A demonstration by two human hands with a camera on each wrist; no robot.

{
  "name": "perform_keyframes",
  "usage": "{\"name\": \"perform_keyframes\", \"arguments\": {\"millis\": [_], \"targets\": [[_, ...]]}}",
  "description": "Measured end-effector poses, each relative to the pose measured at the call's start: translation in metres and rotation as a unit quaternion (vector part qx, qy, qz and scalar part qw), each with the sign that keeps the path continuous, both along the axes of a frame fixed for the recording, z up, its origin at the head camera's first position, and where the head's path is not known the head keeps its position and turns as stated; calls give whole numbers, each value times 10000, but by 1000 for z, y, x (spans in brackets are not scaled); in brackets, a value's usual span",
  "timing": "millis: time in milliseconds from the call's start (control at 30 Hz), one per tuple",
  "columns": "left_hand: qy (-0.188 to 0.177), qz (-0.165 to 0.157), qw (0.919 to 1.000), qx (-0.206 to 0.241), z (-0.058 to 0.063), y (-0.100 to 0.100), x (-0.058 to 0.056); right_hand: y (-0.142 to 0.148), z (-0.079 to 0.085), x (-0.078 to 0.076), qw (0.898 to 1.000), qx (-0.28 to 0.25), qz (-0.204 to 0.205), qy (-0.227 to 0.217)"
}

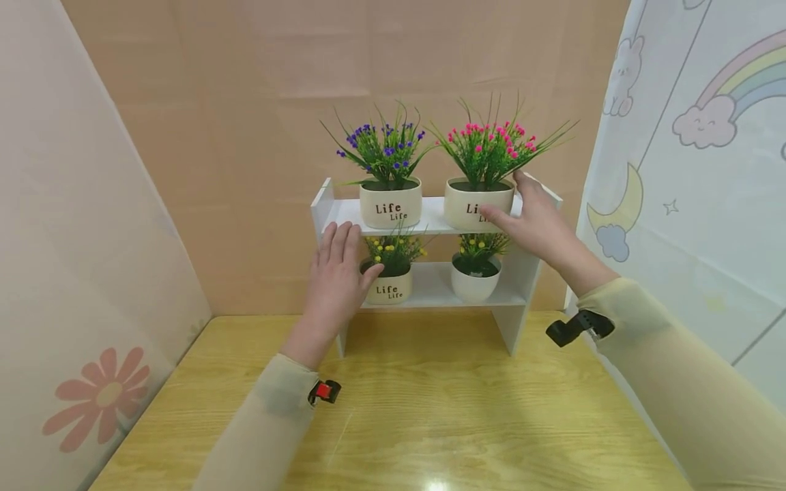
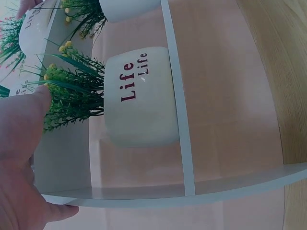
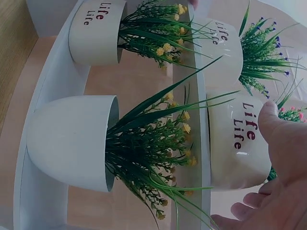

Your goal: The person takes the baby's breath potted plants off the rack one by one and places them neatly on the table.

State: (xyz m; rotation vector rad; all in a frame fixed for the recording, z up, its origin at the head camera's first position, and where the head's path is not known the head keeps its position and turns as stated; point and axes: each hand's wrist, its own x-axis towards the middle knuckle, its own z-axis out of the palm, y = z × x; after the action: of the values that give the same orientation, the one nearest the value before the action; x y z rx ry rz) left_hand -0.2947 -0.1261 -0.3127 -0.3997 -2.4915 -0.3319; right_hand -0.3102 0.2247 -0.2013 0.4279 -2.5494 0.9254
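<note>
A white two-tier shelf [image 1: 430,294] bears several potted artificial plants. My right hand [image 1: 543,221] is at the pink-flowered pot [image 1: 457,204] on the upper tier. Its thumb lies over the front of that pot, and its fingers spread beside the pot's right side. My left hand [image 1: 334,283] is at the shelf's left end, fingers extended along the side panel. Its thumb reaches in front of a yellow-flowered pot [image 2: 139,105] on the lower tier. The purple-flowered pot [image 1: 391,204] stands on the upper left. A rounder white pot [image 3: 72,141] with yellow flowers sits below the pink one.
The shelf stands on a wooden table [image 1: 430,409] near a tan backdrop [image 1: 264,136]. Pale patterned panels rise on both sides, with a red flower print [image 1: 101,395] at left and a rainbow print [image 1: 749,82] at right. Black straps are around both wrists.
</note>
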Motion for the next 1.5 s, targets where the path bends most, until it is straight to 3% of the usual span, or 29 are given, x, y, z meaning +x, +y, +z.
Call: {"name": "perform_keyframes", "arguments": {"millis": [667, 1500], "targets": [[-53, 4, 9999, 112, -5, 1, 0, -7, 2, -12, 9877, -1080, 207, -1114], [49, 155, 9998, 96, -6, 3, -2, -11, 0, -13, 9812, -1525, 173, -1174]]}}
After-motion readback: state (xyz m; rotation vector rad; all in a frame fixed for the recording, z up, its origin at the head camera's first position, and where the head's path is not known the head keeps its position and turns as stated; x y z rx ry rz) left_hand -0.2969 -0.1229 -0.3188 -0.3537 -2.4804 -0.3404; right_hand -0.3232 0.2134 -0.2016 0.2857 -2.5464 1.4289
